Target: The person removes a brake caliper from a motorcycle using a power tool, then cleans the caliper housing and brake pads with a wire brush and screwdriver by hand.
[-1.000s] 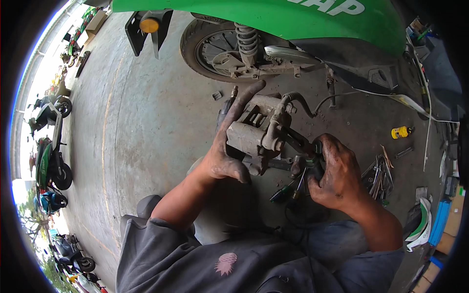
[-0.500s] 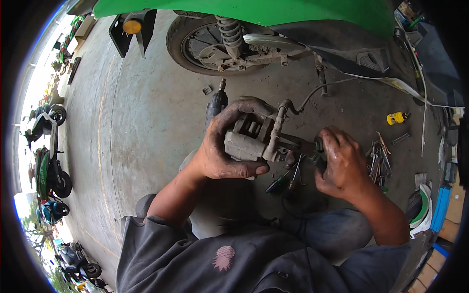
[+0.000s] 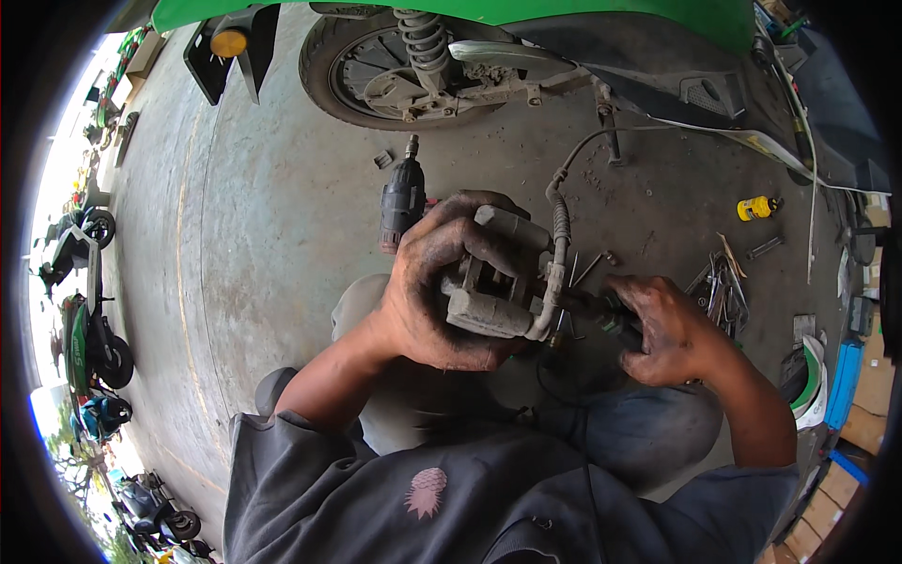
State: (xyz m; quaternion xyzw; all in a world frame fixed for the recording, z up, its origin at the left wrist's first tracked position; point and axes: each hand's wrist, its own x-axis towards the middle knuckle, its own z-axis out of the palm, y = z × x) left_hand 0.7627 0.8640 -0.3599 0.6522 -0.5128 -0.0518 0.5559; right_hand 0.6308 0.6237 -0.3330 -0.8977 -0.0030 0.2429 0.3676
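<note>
My left hand (image 3: 413, 305) is wrapped round a dirty grey brake caliper (image 3: 489, 315), its open slot facing up. A ribbed brake hose (image 3: 561, 221) runs from the caliper's right end toward the scooter. My right hand (image 3: 672, 329) is closed on the dark green handles of a pair of pliers (image 3: 620, 325). The pliers' dark jaws reach toward the caliper's right side; the hose and caliper partly hide their tips, so I cannot tell what they touch. Both hands are smeared with black grease.
A black impact driver (image 3: 404, 202) stands near my left hand. Ahead is the green scooter's rear wheel (image 3: 376, 75). To the right lie a yellow bottle (image 3: 754, 209) and a pile of hand tools (image 3: 725, 293). Several scooters (image 3: 89, 348) are parked at far left.
The caliper has been turned in my left hand, so its slot and second side now show, and the hose stands straighter. My right hand with the pliers has moved slightly nearer me.
</note>
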